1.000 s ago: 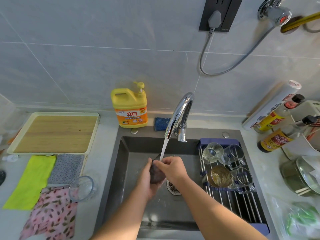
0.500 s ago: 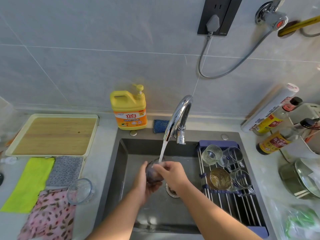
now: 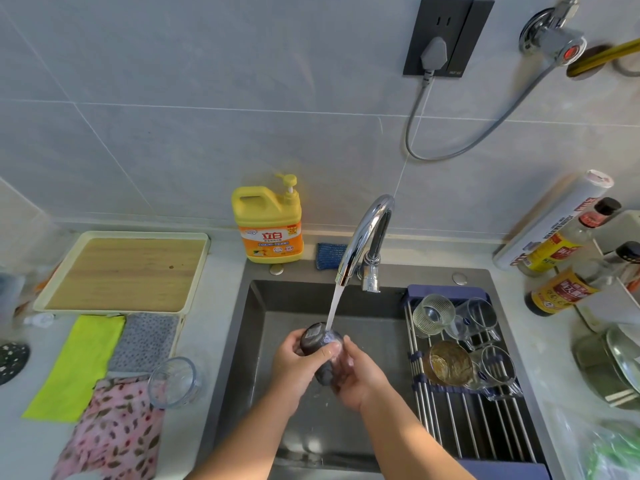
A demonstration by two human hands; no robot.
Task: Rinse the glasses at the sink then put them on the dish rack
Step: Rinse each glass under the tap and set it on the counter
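Three cloths lie on the bench (image 3: 221, 306) at the far left: a lime-green cloth (image 3: 74, 367), a grey speckled cloth (image 3: 145, 341) and a pink floral cloth (image 3: 110, 429). Behind them sits a wood-topped tray (image 3: 121, 271). A clear glass (image 3: 175, 382) rests on the edge of the floral cloth, just left of the sink (image 3: 256, 327). A yellow detergent bottle (image 3: 268, 226) and a blue sponge (image 3: 329, 256) stand behind the sink's back rim.

The tap (image 3: 367, 233) arcs over the basin, and its water stream (image 3: 332, 306) falls onto a dark glass (image 3: 320, 344). The dark glass is held tilted over the middle of the basin, with its labelled end raised to the left. The left hand (image 3: 294, 367) grips the upper part, its fingers (image 3: 294, 341) curled round the far side and its thumb laid across the front. The right hand (image 3: 360, 379) cups the lower end, its fingers curled round that end.

The dish rack (image 3: 450, 420) spans the right side of the sink. It carries a ribbed glass (image 3: 433, 315), a clear mug (image 3: 476, 315), an amber glass (image 3: 448, 365) and a second clear mug (image 3: 495, 368), all close together. Sauce bottles (image 3: 561, 292) and a pot lid (image 3: 620, 362) sit on the bench at the far right.
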